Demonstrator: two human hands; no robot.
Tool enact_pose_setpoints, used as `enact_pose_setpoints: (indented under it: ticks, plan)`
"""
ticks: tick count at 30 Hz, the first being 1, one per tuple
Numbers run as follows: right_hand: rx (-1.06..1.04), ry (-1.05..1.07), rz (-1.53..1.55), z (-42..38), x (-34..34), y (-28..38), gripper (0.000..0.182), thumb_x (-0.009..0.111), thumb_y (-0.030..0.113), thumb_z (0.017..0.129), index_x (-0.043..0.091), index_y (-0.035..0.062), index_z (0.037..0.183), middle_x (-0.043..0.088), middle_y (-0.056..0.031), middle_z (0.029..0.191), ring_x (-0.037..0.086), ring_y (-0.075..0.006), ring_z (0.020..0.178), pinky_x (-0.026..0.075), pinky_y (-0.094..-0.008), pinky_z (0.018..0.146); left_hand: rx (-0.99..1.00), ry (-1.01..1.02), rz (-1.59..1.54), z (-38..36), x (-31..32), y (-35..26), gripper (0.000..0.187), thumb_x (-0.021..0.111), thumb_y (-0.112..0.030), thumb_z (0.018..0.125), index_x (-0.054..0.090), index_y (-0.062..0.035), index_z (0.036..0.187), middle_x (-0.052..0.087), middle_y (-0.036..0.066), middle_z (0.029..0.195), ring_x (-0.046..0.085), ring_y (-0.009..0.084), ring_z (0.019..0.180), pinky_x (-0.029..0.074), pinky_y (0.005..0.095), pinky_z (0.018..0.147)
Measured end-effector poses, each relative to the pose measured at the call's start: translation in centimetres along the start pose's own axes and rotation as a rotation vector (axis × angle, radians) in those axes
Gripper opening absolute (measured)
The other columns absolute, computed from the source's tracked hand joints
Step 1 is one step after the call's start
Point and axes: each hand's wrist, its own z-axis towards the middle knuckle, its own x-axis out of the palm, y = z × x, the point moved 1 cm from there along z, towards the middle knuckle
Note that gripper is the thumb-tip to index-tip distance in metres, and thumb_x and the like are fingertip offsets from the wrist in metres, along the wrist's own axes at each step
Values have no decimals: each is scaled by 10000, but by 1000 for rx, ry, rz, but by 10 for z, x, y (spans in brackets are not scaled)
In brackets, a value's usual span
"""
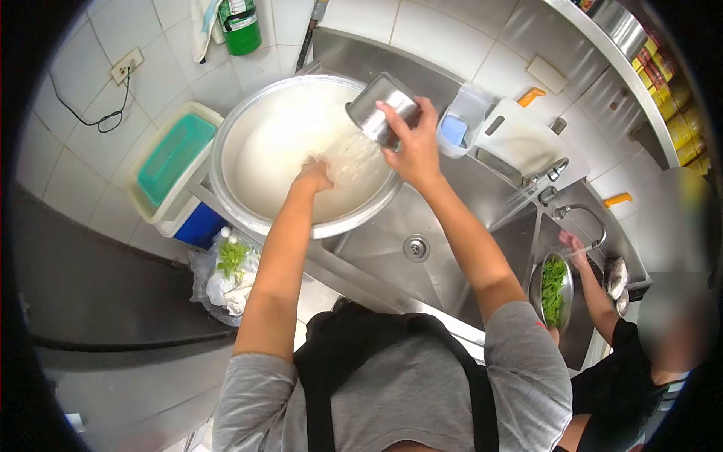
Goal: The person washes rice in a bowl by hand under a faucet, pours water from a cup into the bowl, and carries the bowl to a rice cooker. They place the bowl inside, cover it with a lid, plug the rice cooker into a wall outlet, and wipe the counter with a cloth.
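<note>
A large round metal basin (260,169) holds cloudy white liquid and stands at the left end of the steel sink. My left hand (313,175) is partly in the liquid near the basin's middle; its fingers are hidden. My right hand (413,143) grips a steel pot (384,109), tilted over the basin's right side, with water pouring from it into the basin. The fingers lie on the pot's side and rim.
A running faucet (556,169) stands over the sink (422,218). At the right, a co-worker's hands are by a bowl of green vegetables (553,292). A cutting board (520,139) leans behind. Left are a teal-lidded container (177,160) and a plastic bag (218,290).
</note>
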Motion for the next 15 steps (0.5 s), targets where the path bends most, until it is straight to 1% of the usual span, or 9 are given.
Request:
enact_pose_setpoints:
  ticks: [1, 3, 5, 6, 8, 9, 10, 12, 15]
  plan:
    - [6, 14, -22, -2, -2, -3, 722, 673, 66, 493, 466, 295, 1145, 282, -231, 1179, 377, -373, 1012, 401, -374, 810, 16, 74, 103, 4, 5, 4, 807, 686, -319, 618, 296, -43, 1269, 285, 226, 1291, 304, 337, 1188, 271, 363, 983]
    - [145, -161, -38, -14, -5, -31, 718, 663, 59, 511, 452, 251, 1170, 349, -196, 1147, 385, -337, 1006, 366, -377, 854, -35, 188, 117, -2, -3, 0, 772, 679, -335, 617, 340, -36, 1243, 327, 206, 1273, 331, 314, 1175, 289, 360, 970]
    - [331, -213, -7, -32, -18, -72, 687, 647, 54, 527, 440, 126, 1178, 483, -136, 958, 427, -288, 921, 283, -363, 905, -79, 299, 132, -7, -4, -1, 741, 673, -351, 616, 384, -30, 1218, 369, 186, 1255, 359, 292, 1162, 306, 357, 957]
    - [508, -395, -2, -52, -16, -103, 640, 645, 64, 555, 445, 96, 1161, 514, -120, 899, 467, -277, 860, 363, -382, 821, -49, 269, 109, -8, -3, -1, 688, 667, -346, 619, 429, -23, 1178, 409, 176, 1223, 397, 285, 1131, 325, 358, 942]
    - [1248, -593, 819, -99, -20, -171, 586, 619, 115, 643, 389, 82, 1180, 488, -152, 1025, 523, -287, 844, 464, -417, 603, -7, 237, 90, -8, -1, -1, 638, 661, -342, 623, 475, -15, 1138, 449, 166, 1191, 436, 278, 1100, 343, 360, 926]
    - [1459, -660, 1000, -120, -33, -201, 545, 582, 127, 659, 373, 75, 1159, 486, -174, 1013, 528, -320, 840, 469, -458, 620, -16, 291, 100, -5, 2, 2, 586, 650, -342, 629, 509, -7, 1088, 478, 175, 1149, 462, 285, 1066, 363, 365, 904]
    - [1537, -641, 1245, -150, -39, -241, 467, 548, 133, 654, 399, 61, 1091, 501, -180, 955, 526, -342, 809, 472, -495, 630, -13, 347, 112, -1, 5, 3, 538, 640, -342, 636, 543, 0, 1039, 508, 185, 1108, 488, 293, 1033, 384, 371, 882]
    - [1574, -826, 1157, -185, -49, -274, 423, 532, 133, 657, 408, 60, 1055, 503, -181, 921, 524, -352, 783, 469, -512, 638, 128, 194, 143, -5, 7, 3, 481, 627, -347, 642, 578, 10, 961, 551, 191, 1025, 516, 304, 981, 403, 373, 853]
    - [1611, -1112, 1086, -210, -73, -296, 307, 505, 123, 659, 425, 45, 945, 503, -187, 821, 521, -366, 696, 467, -539, 642, 124, 328, 85, -6, -6, -9, 467, 632, -328, 645, 555, -14, 981, 538, 179, 1032, 520, 299, 948, 417, 371, 819]
